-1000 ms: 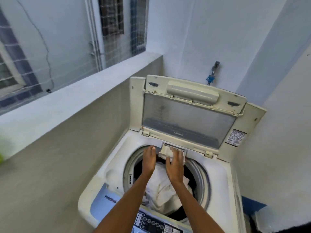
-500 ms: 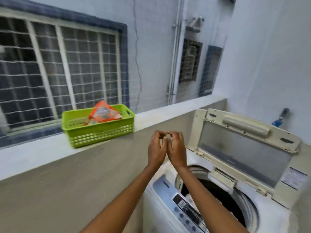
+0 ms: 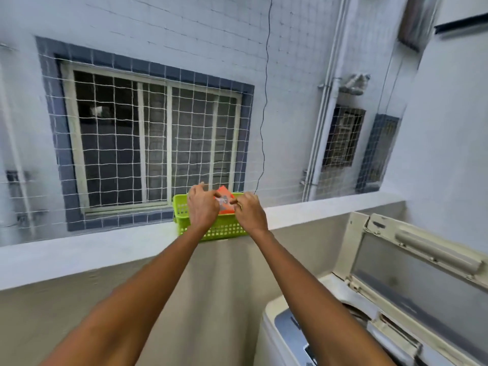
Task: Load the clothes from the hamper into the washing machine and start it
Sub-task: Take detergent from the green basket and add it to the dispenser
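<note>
A green plastic basket [image 3: 181, 210] stands on the white ledge [image 3: 105, 249] under the netted window. An orange packet [image 3: 226, 210] sticks up out of it. Both my arms stretch out to the basket. My left hand [image 3: 202, 208] curls over the packet's left side, and my right hand [image 3: 249, 213] pinches its right edge. The washing machine [image 3: 272, 328] is at the lower right with its lid [image 3: 422, 276] raised. Its drum and the clothes are out of frame.
The beige parapet wall [image 3: 216, 281] runs below the ledge, right up against the machine's left side. White netting [image 3: 158, 133] closes the opening above the ledge. A white side wall [image 3: 449, 154] rises on the right.
My view swung left and up from the drum to the ledge. Both hands left the machine's drawer, came together, then reached out to the orange packet in the green basket.
</note>
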Demonstrator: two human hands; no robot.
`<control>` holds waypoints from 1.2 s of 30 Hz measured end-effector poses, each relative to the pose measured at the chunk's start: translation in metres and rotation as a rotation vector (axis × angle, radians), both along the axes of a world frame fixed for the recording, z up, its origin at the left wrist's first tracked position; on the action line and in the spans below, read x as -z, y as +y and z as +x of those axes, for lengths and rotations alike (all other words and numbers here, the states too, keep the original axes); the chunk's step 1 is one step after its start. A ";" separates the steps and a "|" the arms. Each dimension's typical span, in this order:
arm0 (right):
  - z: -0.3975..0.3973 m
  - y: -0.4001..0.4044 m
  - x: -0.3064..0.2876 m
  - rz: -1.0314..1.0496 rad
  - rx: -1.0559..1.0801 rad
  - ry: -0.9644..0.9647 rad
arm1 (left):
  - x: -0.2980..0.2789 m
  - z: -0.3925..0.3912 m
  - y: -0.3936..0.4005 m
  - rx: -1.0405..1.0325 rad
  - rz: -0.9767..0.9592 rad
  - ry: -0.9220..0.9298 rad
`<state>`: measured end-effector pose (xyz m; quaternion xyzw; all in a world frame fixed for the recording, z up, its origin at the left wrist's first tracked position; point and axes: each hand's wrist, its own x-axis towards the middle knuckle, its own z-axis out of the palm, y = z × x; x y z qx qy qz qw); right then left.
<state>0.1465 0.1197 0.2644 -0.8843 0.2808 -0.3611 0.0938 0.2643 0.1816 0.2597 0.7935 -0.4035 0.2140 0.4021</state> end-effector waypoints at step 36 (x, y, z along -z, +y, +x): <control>0.026 -0.045 -0.033 0.069 0.283 0.189 | 0.008 0.068 -0.024 0.279 0.110 -0.368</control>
